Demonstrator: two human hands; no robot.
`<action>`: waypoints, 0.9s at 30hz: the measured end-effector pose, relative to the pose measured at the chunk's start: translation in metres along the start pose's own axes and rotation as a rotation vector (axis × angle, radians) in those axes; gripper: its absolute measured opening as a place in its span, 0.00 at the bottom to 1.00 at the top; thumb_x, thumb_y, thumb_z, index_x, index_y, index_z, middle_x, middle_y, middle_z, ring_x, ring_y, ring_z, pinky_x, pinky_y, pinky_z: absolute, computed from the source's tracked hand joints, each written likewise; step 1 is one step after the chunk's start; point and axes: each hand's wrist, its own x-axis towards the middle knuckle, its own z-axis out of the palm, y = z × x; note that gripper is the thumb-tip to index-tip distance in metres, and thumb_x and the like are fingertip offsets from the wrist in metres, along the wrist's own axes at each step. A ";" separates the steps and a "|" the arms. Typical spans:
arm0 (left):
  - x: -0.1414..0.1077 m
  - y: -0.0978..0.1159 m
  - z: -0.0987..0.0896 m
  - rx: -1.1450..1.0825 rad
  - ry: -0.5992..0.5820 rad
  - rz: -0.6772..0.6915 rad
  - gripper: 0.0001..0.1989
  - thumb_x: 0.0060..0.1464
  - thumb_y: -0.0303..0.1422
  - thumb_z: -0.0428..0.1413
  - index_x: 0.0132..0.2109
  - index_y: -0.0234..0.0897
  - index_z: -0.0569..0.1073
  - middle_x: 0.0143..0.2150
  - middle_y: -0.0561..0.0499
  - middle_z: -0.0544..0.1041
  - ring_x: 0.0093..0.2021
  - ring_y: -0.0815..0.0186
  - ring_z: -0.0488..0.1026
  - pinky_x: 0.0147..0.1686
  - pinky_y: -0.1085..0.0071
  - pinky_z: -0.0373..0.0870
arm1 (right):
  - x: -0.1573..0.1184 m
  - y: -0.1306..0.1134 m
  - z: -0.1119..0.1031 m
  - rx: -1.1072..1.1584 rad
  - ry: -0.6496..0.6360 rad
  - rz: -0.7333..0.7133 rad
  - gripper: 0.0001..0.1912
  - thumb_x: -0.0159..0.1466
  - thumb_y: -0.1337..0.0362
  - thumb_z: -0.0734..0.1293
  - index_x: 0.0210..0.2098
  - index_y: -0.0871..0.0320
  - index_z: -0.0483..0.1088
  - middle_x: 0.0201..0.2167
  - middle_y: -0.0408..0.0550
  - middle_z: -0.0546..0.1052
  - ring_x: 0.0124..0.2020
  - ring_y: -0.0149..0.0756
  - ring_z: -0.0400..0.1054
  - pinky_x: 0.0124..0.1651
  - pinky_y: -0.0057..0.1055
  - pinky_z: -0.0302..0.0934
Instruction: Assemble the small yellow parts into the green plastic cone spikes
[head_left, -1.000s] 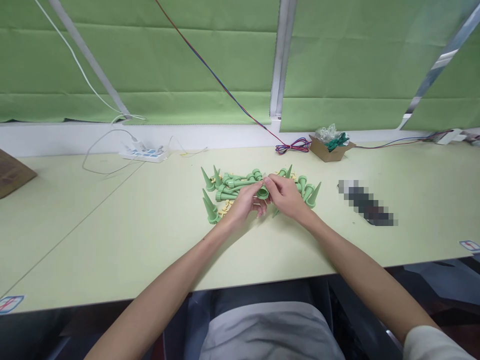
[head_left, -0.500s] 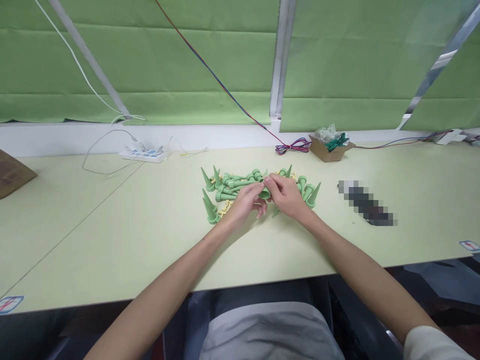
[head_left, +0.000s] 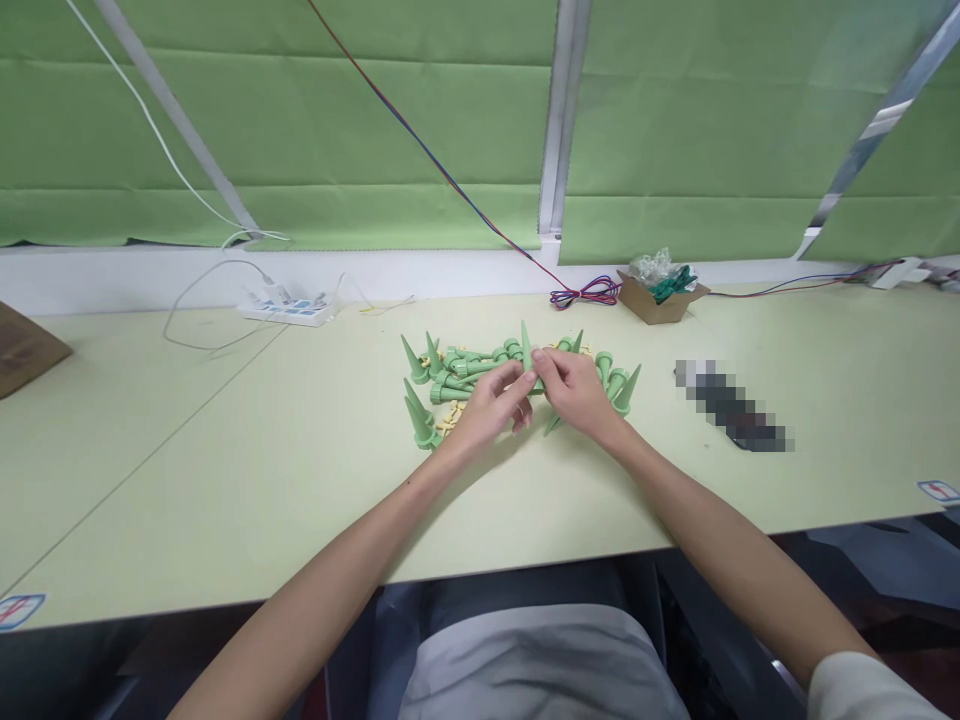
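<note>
Between my two hands is a green plastic spike (head_left: 526, 343), its pointed end turned upward and its wide base mostly hidden by my fingers. My left hand (head_left: 496, 398) grips it from the left, thumb pressed near the base. From the right, my right hand (head_left: 576, 388) pinches the same spike with thumb and fingers. Several more green spikes (head_left: 448, 392) lie heaped just beyond and left of my hands, some upright on their wide ends. Others (head_left: 619, 385) lie to the right. Small yellow pieces (head_left: 452, 412) are scattered among them.
At the back of the pale table (head_left: 247, 480) stand a white power strip (head_left: 289, 308), a coiled red and blue cable (head_left: 585, 292) and a small cardboard box (head_left: 658, 305) with plastic and green stuff inside. A pixelated dark object (head_left: 731, 408) lies at right, brown cardboard (head_left: 28, 350) at far left.
The spike in my hands has tipped from its open base facing me to its point facing up. My fingers have shifted on it; my arms stay nearly in place.
</note>
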 end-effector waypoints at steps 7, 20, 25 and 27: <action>-0.002 0.001 0.001 0.074 0.015 0.036 0.19 0.55 0.49 0.56 0.33 0.37 0.64 0.27 0.56 0.64 0.22 0.73 0.67 0.19 0.75 0.61 | 0.001 -0.001 0.000 0.006 0.016 0.005 0.24 0.71 0.52 0.55 0.21 0.56 0.50 0.17 0.38 0.51 0.20 0.27 0.47 0.25 0.30 0.45; -0.002 0.000 0.002 0.134 0.019 0.050 0.20 0.57 0.49 0.55 0.30 0.38 0.62 0.20 0.58 0.62 0.19 0.72 0.66 0.19 0.74 0.60 | 0.001 0.002 0.001 -0.036 0.060 0.018 0.28 0.70 0.48 0.55 0.19 0.56 0.47 0.15 0.38 0.50 0.19 0.27 0.45 0.24 0.31 0.44; -0.002 0.001 0.003 0.134 0.012 0.063 0.20 0.56 0.49 0.55 0.30 0.38 0.62 0.22 0.58 0.63 0.19 0.73 0.65 0.19 0.74 0.60 | 0.001 0.002 0.001 -0.058 0.075 0.019 0.28 0.70 0.48 0.54 0.18 0.56 0.47 0.14 0.38 0.50 0.18 0.27 0.45 0.24 0.31 0.43; -0.002 0.001 0.003 0.138 0.012 0.066 0.19 0.56 0.49 0.56 0.31 0.38 0.63 0.23 0.57 0.63 0.19 0.73 0.65 0.19 0.74 0.60 | 0.001 0.002 0.001 -0.065 0.082 0.016 0.28 0.70 0.48 0.54 0.18 0.56 0.47 0.14 0.38 0.50 0.18 0.27 0.45 0.24 0.31 0.43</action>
